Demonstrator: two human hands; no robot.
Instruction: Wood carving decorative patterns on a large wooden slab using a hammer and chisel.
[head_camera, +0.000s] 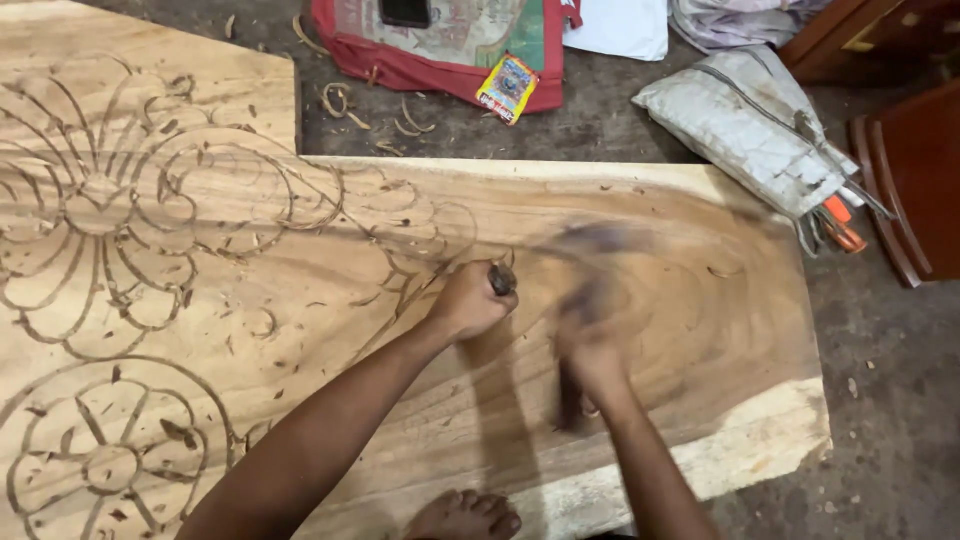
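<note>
My bare foot (465, 515) rests on the near edge of the wooden slab (700, 330). My left hand (470, 300) is clamped on a chisel (502, 279) set against the carved floral lines (130, 210); my right hand (590, 345) grips a blurred mallet (590, 245). Beyond lie wood shavings (340, 100) and a red bag (440, 45).

blurred: right hand (590, 345) and mallet (592, 245), shape unclear | hidden: chisel (502, 279) blade inside left hand (470, 300) fist | cut off: carved wooden slab (700, 330) at 9 o'clock, red bag (440, 70) at 12 o'clock, foot (465, 517) at 6 o'clock
</note>
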